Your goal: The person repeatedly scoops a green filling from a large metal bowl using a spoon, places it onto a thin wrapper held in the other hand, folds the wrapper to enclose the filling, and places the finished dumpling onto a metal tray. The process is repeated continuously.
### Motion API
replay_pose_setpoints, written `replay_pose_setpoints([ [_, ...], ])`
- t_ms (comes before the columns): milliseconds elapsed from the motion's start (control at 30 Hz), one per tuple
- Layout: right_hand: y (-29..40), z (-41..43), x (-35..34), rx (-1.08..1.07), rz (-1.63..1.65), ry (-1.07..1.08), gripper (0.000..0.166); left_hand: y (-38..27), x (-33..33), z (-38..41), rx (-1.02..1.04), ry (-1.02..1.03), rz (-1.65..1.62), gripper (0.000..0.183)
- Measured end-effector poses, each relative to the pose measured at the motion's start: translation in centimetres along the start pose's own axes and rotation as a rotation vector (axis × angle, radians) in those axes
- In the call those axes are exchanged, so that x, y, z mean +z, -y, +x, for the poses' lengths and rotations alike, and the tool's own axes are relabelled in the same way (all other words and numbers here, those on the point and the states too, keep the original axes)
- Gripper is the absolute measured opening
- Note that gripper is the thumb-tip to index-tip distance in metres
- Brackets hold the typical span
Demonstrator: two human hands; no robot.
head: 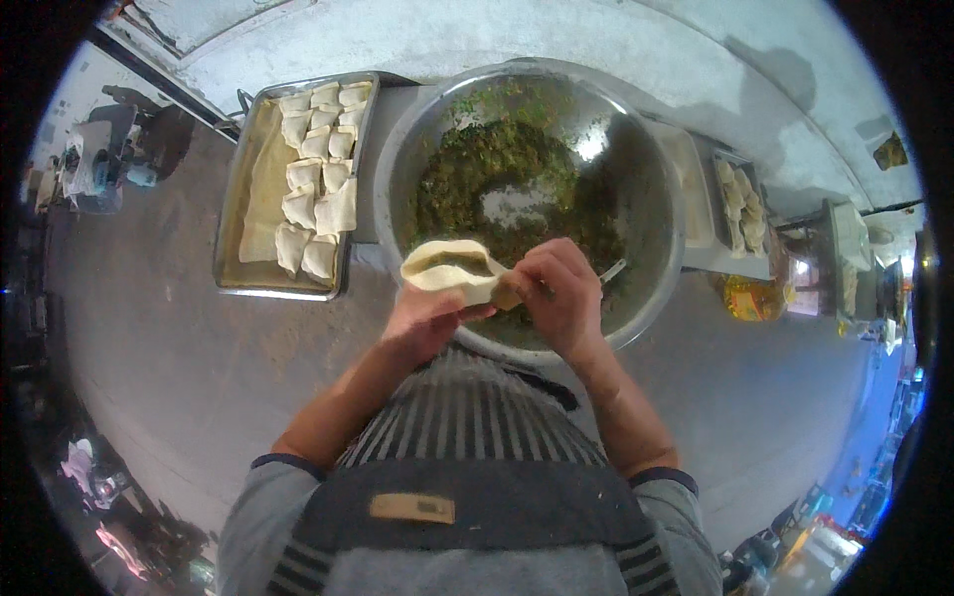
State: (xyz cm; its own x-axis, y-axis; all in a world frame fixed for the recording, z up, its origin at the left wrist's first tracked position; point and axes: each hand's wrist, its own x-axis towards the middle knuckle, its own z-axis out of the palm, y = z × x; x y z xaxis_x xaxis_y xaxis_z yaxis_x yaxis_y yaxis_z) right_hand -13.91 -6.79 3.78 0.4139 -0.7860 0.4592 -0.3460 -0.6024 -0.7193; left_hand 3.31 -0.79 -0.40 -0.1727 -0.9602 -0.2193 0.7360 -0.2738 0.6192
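Observation:
My left hand (425,319) cradles a pale dough pocket (455,276) from below, over the near rim of a large metal bowl (384,186). The pocket's mouth gapes upward and its inside is in shadow. At its right end, my right hand (563,287) pinches the dough edge between thumb and fingers. A chopped green filling (492,160) coats the bowl's floor and far wall, with bare metal showing in the middle. The light handle of a utensil (613,271) pokes out beside my right hand; its other end is hidden.
Left of the bowl, a rectangular metal tray (257,186) carries several folded dough pockets (324,175) along its right side. To the right are another small tray of dough pieces (740,208) and a jug of yellow oil (753,296). A pale wall (462,33) rises behind the bowl.

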Motion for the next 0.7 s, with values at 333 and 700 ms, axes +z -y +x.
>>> replay_pose_setpoints([
  [333,0.5,0.2,0.3,0.110,0.145,-0.015,0.015,-0.3,0.9,0.4,0.100,-0.023,0.037,0.042],
  [700,0.4,-0.1,-0.1,0.248,0.202,0.028,0.019,-0.4,0.4,0.6,0.064,-0.054,0.015,0.027],
])
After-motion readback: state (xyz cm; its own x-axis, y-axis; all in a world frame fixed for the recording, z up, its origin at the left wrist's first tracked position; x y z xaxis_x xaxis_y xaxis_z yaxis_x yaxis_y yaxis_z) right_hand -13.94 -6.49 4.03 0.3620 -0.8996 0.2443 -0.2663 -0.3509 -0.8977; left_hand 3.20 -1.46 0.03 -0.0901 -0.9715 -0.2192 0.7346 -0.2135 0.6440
